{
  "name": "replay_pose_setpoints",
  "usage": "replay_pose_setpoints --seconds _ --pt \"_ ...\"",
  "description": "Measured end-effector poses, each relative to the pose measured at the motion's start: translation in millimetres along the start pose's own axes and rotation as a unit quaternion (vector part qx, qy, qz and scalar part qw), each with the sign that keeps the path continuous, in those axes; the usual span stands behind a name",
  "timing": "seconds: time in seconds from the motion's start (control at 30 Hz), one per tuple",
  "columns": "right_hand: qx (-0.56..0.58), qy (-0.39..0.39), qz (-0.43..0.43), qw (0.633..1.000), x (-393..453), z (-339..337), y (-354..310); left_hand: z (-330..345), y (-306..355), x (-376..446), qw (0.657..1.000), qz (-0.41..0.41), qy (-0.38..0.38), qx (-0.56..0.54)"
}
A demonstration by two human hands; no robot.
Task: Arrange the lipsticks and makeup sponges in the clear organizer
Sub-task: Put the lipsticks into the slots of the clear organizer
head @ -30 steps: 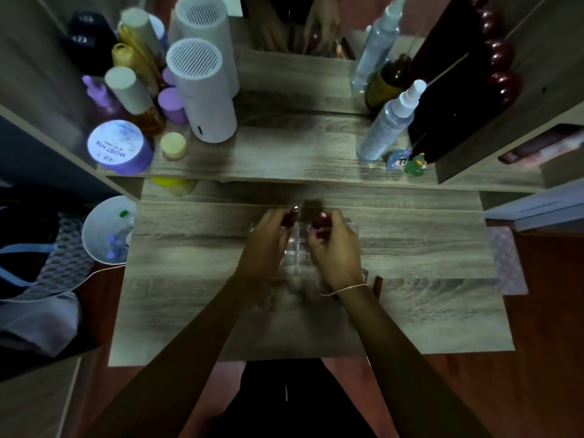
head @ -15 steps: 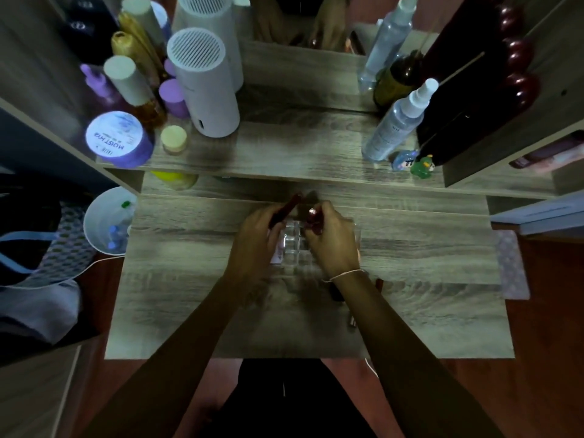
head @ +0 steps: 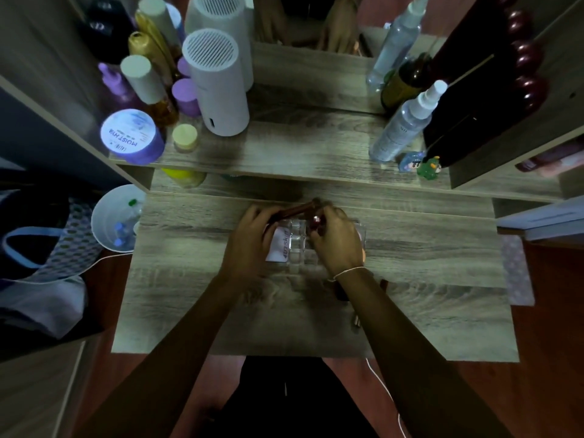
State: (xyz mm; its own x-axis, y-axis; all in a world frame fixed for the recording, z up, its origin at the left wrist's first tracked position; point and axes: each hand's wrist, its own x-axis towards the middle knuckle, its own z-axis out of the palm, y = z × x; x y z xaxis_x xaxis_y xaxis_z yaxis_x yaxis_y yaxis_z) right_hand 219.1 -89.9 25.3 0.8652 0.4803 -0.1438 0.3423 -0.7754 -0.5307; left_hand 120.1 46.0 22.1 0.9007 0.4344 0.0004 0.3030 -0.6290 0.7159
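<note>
The clear organizer with small square cells sits mid-desk, partly hidden under both hands. My left hand grips a long dark red lipstick that lies tilted over the organizer's far edge. My right hand pinches a second dark red lipstick upright over a cell. A white label with lettering shows on the organizer's left side. More dark lipsticks lie on the desk behind my right wrist, mostly hidden. No makeup sponge is clearly visible.
A raised shelf behind holds a white cylinder device, a purple jar, bottles at left and a spray bottle at right. A white bin stands left of the desk. A thin white cable hangs at the front edge.
Both hands have moved closer together over the organizer. The left-hand lipstick has tipped from upright to a slant across the far edge; the right hand has lowered its lipstick toward a cell.
</note>
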Motion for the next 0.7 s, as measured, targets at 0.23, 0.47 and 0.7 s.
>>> replay_pose_setpoints --seconds 0.23,0.47,0.7 --pt "0.002 -0.014 0.01 1.0 -6.0 -10.3 0.8 -17.5 -5.0 -3.3 0.999 0.021 -0.002 0.026" --pt "0.04 0.049 -0.007 0.998 -30.0 -36.2 9.1 -34.1 -0.1 1.8 0.986 0.119 -0.052 0.104" --pt "0.064 0.095 0.017 0.993 -44.7 -50.2 28.4 -24.6 5.1 13.7 0.982 0.128 -0.096 0.105"
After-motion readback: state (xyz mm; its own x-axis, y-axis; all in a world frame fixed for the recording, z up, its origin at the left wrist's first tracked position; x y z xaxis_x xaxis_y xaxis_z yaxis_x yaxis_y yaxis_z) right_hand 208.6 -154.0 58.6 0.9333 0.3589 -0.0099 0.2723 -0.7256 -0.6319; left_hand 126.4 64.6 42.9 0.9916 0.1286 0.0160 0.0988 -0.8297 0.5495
